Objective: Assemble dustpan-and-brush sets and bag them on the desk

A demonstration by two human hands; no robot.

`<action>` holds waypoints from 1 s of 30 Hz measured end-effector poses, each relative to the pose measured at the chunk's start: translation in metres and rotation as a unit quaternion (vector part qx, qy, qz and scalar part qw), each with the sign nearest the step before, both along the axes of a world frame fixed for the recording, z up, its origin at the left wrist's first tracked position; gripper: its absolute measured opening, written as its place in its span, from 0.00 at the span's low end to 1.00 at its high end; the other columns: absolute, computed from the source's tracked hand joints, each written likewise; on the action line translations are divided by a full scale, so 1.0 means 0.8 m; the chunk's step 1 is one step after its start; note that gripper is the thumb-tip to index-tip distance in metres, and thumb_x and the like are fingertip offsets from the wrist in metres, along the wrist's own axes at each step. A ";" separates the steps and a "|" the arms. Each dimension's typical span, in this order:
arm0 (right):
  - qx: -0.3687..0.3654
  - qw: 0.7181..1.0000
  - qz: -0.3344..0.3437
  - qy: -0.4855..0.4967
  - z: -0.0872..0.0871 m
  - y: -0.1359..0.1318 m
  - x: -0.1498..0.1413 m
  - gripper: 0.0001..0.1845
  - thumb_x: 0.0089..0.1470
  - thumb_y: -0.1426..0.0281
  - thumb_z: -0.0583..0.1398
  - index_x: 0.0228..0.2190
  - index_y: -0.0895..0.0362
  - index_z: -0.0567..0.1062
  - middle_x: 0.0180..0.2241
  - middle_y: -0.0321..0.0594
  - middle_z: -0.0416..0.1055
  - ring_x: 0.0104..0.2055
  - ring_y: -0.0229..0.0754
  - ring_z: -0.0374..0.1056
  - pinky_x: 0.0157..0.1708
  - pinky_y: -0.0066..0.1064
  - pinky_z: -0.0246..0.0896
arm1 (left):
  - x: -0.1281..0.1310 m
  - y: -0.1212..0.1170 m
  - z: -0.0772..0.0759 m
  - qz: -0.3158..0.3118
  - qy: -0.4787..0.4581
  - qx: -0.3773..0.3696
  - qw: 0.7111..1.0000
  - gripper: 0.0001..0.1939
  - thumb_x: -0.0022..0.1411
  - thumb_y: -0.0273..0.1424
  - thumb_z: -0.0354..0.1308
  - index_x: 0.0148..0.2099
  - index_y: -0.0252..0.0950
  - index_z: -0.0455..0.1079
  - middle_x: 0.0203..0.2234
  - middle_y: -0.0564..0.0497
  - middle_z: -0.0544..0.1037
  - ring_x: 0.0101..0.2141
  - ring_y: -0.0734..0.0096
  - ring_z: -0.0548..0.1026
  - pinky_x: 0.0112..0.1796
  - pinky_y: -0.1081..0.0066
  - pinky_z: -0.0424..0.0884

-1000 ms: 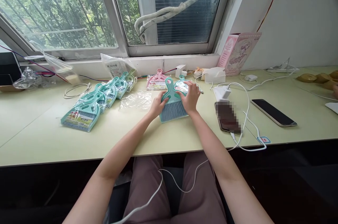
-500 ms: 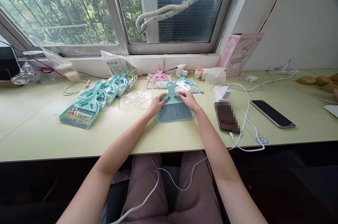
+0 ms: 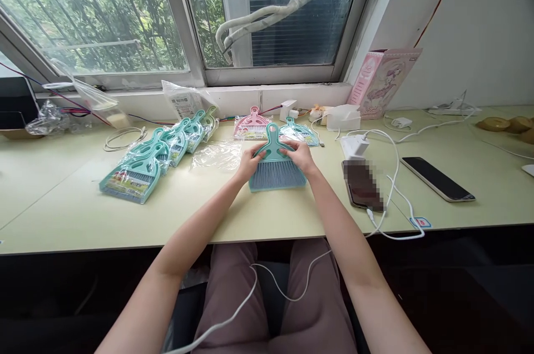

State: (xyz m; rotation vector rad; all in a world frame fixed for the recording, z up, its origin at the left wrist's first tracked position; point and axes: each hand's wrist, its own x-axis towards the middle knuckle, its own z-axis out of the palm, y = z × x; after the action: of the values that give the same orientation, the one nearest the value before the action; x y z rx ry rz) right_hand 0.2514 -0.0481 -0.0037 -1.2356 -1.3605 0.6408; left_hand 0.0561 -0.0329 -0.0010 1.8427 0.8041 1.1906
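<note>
At table point(image 3: 267, 223), hands point(image 3: 250, 165) point(image 3: 301, 157) half-curled, clasping teal brush point(image 3: 277, 173)

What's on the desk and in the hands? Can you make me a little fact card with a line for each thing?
Left hand: holding the left side of the teal brush-and-dustpan set
Right hand: holding its right side
Held set: handle pointing toward the window, grey bristles facing up
Left: row of wrapped sets
Behind: pink set, beside another teal set
Right: two phones, one with a white cable plugged in
Back right: pink box
</note>
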 end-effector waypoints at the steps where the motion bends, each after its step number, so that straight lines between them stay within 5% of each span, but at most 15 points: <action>1: 0.010 1.000 -0.006 0.008 0.002 -0.001 -0.004 0.15 0.43 0.62 0.71 0.35 0.53 0.81 0.36 0.39 0.80 0.44 0.51 0.76 0.45 0.43 0.73 | -0.001 0.000 0.003 0.004 -0.007 0.004 1.000 0.21 0.60 0.38 0.57 0.53 0.37 0.75 0.50 0.47 0.78 0.52 0.53 0.74 0.53 0.58 0.69; 11: 0.099 0.992 -0.054 0.054 0.024 -0.032 -0.045 0.16 0.48 0.56 0.67 0.36 0.52 0.81 0.40 0.40 0.79 0.46 0.50 0.75 0.48 0.40 0.71 | -0.011 -0.014 0.029 0.119 -0.007 0.070 0.990 0.17 0.60 0.29 0.56 0.51 0.39 0.78 0.45 0.48 0.81 0.49 0.56 0.77 0.50 0.60 0.73; 17: 0.155 0.984 -0.078 0.037 0.029 -0.047 -0.054 0.13 0.53 0.57 0.63 0.36 0.52 0.79 0.38 0.39 0.79 0.43 0.47 0.75 0.45 0.37 0.71 | -0.007 -0.034 0.035 0.180 -0.007 0.220 0.959 0.19 0.62 0.23 0.51 0.49 0.41 0.78 0.45 0.50 0.81 0.45 0.64 0.78 0.46 0.67 0.74; 24: 0.289 0.954 -0.076 -0.031 0.029 -0.051 -0.061 0.10 0.59 0.61 0.58 0.38 0.53 0.75 0.38 0.40 0.76 0.42 0.45 0.71 0.44 0.36 0.65 | -0.001 -0.041 0.023 0.192 -0.038 0.336 0.921 0.19 0.68 0.25 0.47 0.50 0.43 0.78 0.45 0.48 0.80 0.45 0.68 0.78 0.43 0.70 0.74; 30: 0.252 0.963 -0.085 -0.046 0.028 -0.050 -0.064 0.10 0.58 0.60 0.58 0.31 0.53 0.74 0.34 0.39 0.74 0.39 0.44 0.69 0.42 0.35 0.64 | 0.000 -0.045 0.016 0.202 -0.007 0.365 0.909 0.19 0.70 0.27 0.45 0.51 0.44 0.77 0.44 0.48 0.81 0.45 0.68 0.78 0.44 0.70 0.73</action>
State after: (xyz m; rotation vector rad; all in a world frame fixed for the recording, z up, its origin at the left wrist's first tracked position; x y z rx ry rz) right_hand 0.2006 -0.0884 0.0189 -0.9584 -1.3668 0.1006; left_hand 0.0561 -0.0687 0.0117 2.3111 0.8193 1.9688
